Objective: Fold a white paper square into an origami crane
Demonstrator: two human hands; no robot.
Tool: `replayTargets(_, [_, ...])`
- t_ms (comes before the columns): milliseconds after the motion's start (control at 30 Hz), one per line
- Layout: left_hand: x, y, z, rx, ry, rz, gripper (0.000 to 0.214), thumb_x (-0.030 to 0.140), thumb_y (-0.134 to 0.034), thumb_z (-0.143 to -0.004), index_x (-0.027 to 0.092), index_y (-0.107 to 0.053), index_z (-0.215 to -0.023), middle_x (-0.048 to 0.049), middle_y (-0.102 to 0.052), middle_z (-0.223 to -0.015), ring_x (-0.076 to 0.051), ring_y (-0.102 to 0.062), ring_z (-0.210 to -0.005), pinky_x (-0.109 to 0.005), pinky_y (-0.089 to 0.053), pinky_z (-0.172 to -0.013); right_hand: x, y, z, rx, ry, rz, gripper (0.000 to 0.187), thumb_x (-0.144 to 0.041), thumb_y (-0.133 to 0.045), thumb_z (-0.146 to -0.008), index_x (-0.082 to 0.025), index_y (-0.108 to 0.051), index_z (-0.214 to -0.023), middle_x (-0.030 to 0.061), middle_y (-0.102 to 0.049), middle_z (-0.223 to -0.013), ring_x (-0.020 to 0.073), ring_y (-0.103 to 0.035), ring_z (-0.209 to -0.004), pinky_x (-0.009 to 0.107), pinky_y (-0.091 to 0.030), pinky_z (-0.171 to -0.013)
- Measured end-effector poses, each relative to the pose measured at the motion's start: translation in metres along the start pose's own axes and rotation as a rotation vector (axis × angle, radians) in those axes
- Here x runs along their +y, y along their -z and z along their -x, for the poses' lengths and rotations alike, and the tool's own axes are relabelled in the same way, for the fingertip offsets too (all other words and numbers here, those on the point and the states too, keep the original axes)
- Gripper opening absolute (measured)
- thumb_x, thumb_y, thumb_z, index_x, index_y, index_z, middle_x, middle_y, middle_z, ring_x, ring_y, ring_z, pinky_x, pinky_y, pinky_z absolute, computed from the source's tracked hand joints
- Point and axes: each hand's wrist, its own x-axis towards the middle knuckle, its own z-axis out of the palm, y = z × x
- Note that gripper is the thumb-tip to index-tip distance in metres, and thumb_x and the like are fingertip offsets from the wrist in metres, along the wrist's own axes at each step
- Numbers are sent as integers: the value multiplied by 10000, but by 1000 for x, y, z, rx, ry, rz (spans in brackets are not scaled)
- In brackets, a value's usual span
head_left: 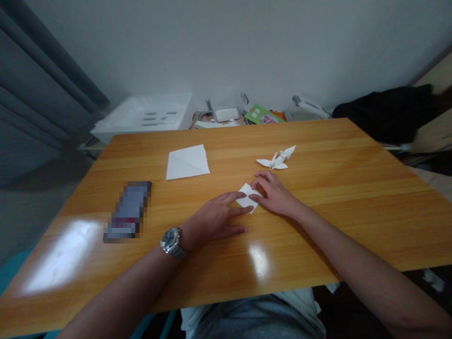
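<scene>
A small folded square of white paper (243, 201) lies on the table, turned so that a corner points towards me. My left hand (222, 214) rests with its fingers spread, two fingertips touching the paper's left and near sides. At the paper's right side, my right hand (271, 190) has its thumb and forefinger closed on the edge. Just beyond that hand sits a folded white paper crane (277, 159). Farther left lies a larger white paper sheet (188, 162) with a diagonal crease.
A phone (129, 209), its screen blurred out, lies at the left of the wooden table (335, 188). Behind the far edge are a white plastic tray (151, 110), a green booklet (264, 114) and a dark cloth (384, 113).
</scene>
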Motion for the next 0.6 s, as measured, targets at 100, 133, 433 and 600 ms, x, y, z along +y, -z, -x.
replayTargets(100, [-1, 0, 0, 11, -3, 12, 557, 554, -597, -956, 305, -559, -1453, -113, -450, -1548, -311, -487, -1388, -484, -433, -1151, 3, -3, -2, 39, -3, 37, 135, -327, -647, -929, -225, -600, -1003, 123, -527, -1203, 323, -500, -1243, 525, -414, -1085])
replayTargets(133, [-1, 0, -1, 18, -11, 16, 551, 546, -600, -957, 303, -561, -1450, -110, -458, -1546, -307, -484, -1390, -483, -432, -1152, 3, -3, -3, 53, -5, 47, 116, -311, -639, -931, -227, -602, -1001, 119, -528, -1195, 321, -504, -1229, 525, -415, -1082])
replayTargets(433, [-5, -4, -4, -13, -59, -9, 558, 564, -555, -976, 281, -545, -1457, -86, -476, -1567, -289, -442, -1443, -492, -369, -1203, -1, -8, -5, 128, -20, 120, 39, -261, -601, -946, -227, -613, -960, 116, -540, -1166, 309, -526, -1140, 508, -446, -1040])
replayTargets(600, [-5, 1, -2, -9, -79, 12, 529, 554, -580, -967, 306, -573, -1434, -79, -456, -1584, -297, -422, -1461, -514, -361, -1205, 2, -11, -7, 140, -14, 130, 38, -263, -601, -948, -227, -612, -948, 119, -549, -1163, 312, -534, -1151, 514, -448, -1041])
